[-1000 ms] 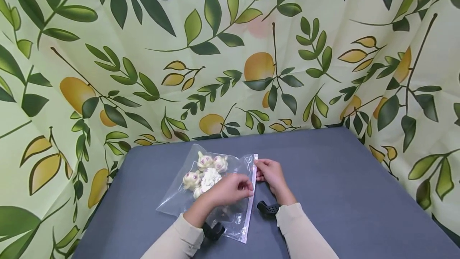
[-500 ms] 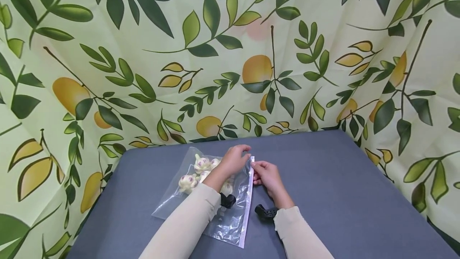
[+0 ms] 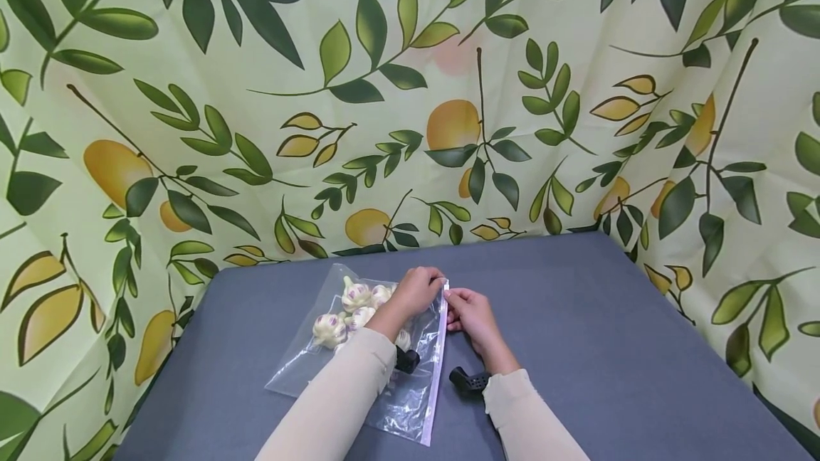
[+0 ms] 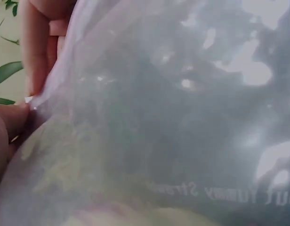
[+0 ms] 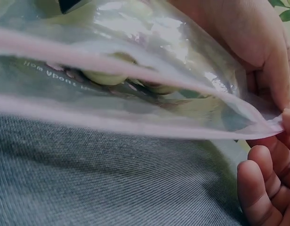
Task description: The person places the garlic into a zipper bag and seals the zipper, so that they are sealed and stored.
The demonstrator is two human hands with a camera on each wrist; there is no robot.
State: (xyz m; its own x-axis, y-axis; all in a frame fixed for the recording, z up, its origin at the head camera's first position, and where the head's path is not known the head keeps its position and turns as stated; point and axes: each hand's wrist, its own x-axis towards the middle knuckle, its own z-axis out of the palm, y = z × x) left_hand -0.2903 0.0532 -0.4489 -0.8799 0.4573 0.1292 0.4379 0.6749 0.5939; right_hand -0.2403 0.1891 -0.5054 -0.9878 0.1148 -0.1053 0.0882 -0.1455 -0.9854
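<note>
A clear zip bag (image 3: 400, 415) lies on the table, holding several white garlic bulbs (image 3: 329, 329) with purple streaks. Its pinkish zip edge (image 3: 435, 375) faces right. At the far end of that edge, my right hand (image 3: 470, 311) pinches the corner between thumb and forefinger. My left hand (image 3: 416, 290) reaches over the bag, its fingertips pinching the same corner from the other side. In the right wrist view, two pink strips (image 5: 112, 63) of the bag's mouth stand apart and meet at the corner. My left forearm hides some of the garlic.
A dark grey cloth covers the table (image 3: 576, 347). Behind and around it hangs a pale curtain (image 3: 384, 112) printed with leaves and fruit. Each wrist carries a black camera mount (image 3: 468, 379) close to the bag.
My left hand has moved from midway along the zip edge, away from me, to the far corner beside my right hand. The right hand keeps its pinch there.
</note>
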